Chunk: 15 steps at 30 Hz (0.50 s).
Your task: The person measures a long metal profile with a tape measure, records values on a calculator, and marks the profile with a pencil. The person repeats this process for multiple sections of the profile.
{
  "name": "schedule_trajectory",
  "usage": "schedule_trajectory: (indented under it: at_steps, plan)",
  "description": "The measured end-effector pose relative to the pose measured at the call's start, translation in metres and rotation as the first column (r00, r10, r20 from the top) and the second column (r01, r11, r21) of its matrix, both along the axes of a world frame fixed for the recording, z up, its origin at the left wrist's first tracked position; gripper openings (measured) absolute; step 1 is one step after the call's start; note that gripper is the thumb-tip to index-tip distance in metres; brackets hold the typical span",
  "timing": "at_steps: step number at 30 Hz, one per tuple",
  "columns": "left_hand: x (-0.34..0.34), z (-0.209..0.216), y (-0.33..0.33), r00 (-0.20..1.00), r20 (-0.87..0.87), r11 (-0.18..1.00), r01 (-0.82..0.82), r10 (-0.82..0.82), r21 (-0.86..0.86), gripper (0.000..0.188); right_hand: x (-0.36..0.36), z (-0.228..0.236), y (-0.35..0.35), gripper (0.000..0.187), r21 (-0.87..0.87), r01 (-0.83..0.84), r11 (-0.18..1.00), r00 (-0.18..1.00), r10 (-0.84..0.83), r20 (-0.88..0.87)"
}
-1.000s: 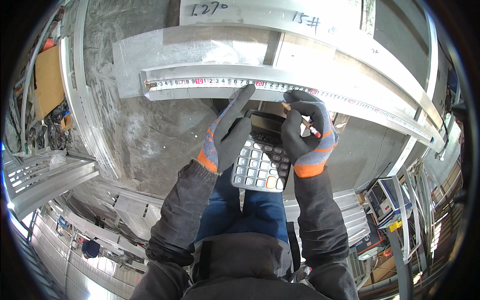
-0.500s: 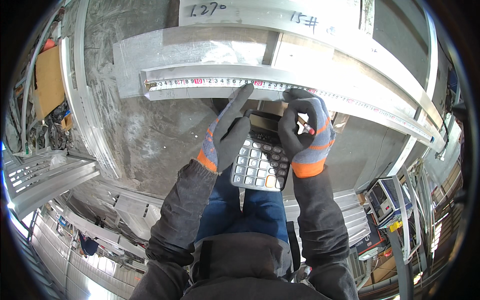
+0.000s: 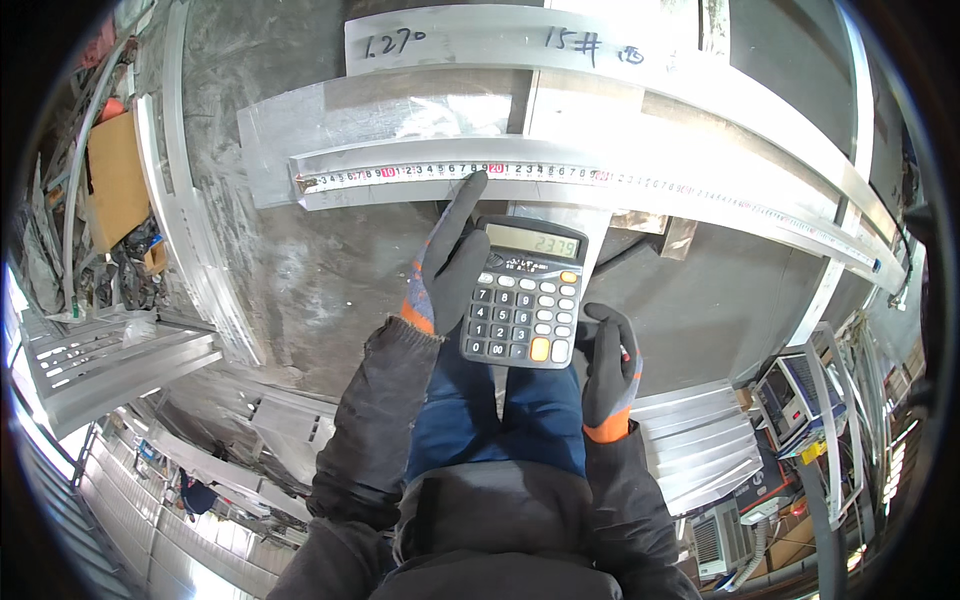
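Observation:
My left hand (image 3: 452,268), in a grey and orange work glove, grips the left edge of a black and grey calculator (image 3: 497,325). Its thumb lies along the calculator's side, while the index finger stretches up to a tape measure (image 3: 440,172). The tape lies extended along a silver metal profile (image 3: 345,196). Lower, to the right of the calculator, my right hand (image 3: 608,370) is closed with its fingers curled. A small red tip of a slim pen-like stick (image 3: 625,354) shows at these fingers; the rest of it is hidden.
Beyond the profile lies a pale metal bar (image 3: 480,35) with handwriting on it. A cardboard piece (image 3: 112,180) stands at the far left beside long metal strips. At the right are a boxy machine (image 3: 790,400) and a stack of ribbed metal profiles (image 3: 695,440).
My right hand has drawn down from the tape and profile to beside the calculator. The calculator's display and keys are now uncovered. My left index finger stays at the tape.

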<state>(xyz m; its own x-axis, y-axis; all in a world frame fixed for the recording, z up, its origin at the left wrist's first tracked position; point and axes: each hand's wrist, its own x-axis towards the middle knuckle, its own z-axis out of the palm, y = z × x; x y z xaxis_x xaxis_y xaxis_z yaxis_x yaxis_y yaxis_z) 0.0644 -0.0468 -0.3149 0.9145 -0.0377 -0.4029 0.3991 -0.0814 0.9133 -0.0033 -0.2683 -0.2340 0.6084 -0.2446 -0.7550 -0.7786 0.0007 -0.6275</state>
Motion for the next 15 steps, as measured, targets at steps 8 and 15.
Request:
schedule_trajectory:
  at_steps: [8,15]
  plan:
    - [-0.003,0.004,0.000,0.994,-0.103,0.999,-0.027,0.022,-0.042,0.066,-0.012,0.007,0.010,0.027,0.255,0.087,0.963,0.996,-0.082,-0.030]
    - [-0.005,0.002,-0.005,1.000,-0.007,0.999,-0.022,0.023,0.034,0.067,-0.022,-0.030,-0.011,0.025,0.041,-0.053,0.998,0.979,0.043,0.201]
